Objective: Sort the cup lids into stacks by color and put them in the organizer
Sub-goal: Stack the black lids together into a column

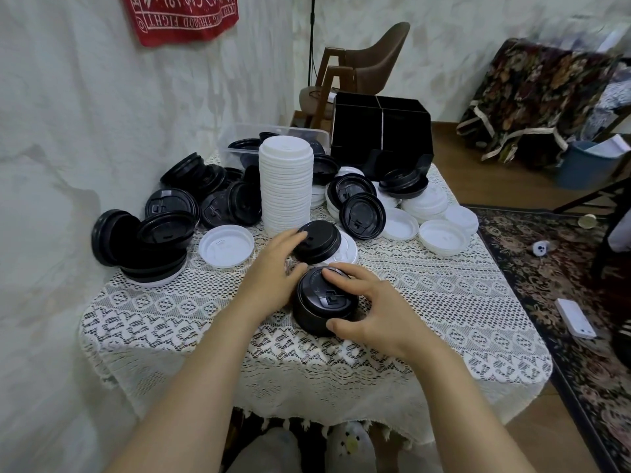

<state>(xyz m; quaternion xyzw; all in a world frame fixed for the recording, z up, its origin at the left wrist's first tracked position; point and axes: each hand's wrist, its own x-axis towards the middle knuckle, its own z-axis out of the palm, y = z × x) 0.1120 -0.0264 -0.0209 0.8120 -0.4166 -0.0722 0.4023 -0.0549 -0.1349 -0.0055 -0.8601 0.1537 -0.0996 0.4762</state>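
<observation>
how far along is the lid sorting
Done: one tall white stack. In hand: the right hand grips a short black stack while the left hand touches another black lid. Left: many loose lids on the table; nothing visibly in the organizer.

A short stack of black lids stands top-up on the tabletop, between its centre and front edge. Just behind it, a single black lid lies tilted on a white lid. A tall white stack stands upright at the centre. Loose black lids crowd the left edge and loose white lids the right. The black divided organizer sits at the far right corner.
</observation>
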